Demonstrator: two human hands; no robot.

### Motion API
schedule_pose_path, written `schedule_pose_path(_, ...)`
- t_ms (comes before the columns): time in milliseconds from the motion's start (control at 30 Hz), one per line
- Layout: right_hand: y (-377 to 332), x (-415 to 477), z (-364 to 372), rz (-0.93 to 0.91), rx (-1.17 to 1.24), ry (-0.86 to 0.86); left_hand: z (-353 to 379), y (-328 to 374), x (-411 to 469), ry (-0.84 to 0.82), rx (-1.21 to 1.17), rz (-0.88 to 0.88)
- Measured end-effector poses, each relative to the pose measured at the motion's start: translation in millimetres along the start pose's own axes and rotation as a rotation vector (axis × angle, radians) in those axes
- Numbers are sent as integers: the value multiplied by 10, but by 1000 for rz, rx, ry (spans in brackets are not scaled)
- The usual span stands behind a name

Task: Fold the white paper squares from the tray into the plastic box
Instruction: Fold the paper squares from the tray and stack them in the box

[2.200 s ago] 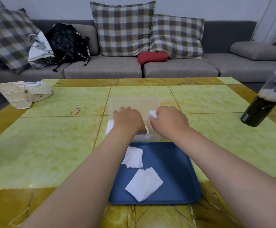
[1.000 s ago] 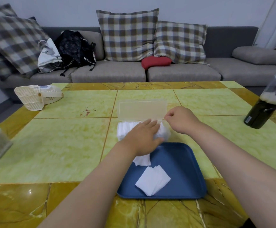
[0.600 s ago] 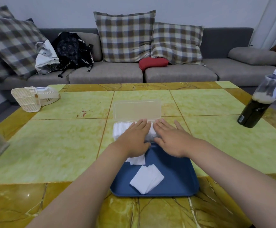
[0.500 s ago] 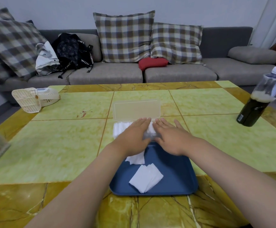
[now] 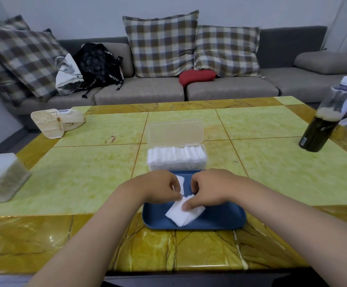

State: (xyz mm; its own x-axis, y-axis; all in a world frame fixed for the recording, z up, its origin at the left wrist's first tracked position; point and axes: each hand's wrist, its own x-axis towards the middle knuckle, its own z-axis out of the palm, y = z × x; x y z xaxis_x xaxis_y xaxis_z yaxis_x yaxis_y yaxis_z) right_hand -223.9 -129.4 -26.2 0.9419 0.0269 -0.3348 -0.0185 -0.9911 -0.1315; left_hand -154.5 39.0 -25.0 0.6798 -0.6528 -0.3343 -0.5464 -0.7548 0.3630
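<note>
On the yellow-green table (image 5: 75, 179), a blue tray (image 5: 220, 220) sat at the near edge. The clear plastic box (image 5: 176, 162) stood just beyond the tray's far edge, its lid open and a row of folded white pieces inside, close enough for me to drop each fold straight in. A few white paper squares (image 5: 181, 216) lay mid-tray; my left hand (image 5: 158, 188) pinched the top square's raised edge, likely to start a fold. My right hand (image 5: 207, 187) had its thumb on the pile, probably pinning it, but I could not tell whether its curled fingers gripped paper.
</note>
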Motion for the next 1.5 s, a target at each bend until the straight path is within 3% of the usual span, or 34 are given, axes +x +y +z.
schedule_pose_path(167,-42,-14,28,-51,147,-88,61,-38,-75,-51,-72,-6)
schedule_pose_path(333,77,55,-14,-87,381,52,51,-11,-48,-52,-204,58)
schedule_pose_path(500,213,80,-96,24,953,142,65,22,68,136,-530,26)
schedule_pose_path(600,279,106,-124,74,1134,97,81,3,146,196,-732,-48)
schedule_pose_path(867,316,174,-145,120,1355,29,75,71,194,340,-976,-79)
schedule_pose_path(1200,395,178,-177,136,1475,-2,-16,-10,195,286,-1231,-147)
schedule_pose_path(1367,419,160,-202,261,1326,300,-27,-44,218,348,-1289,-197)
schedule_pose_path(1500,377,57,-328,70,1350,392,11,-36,218,369,-1271,-218)
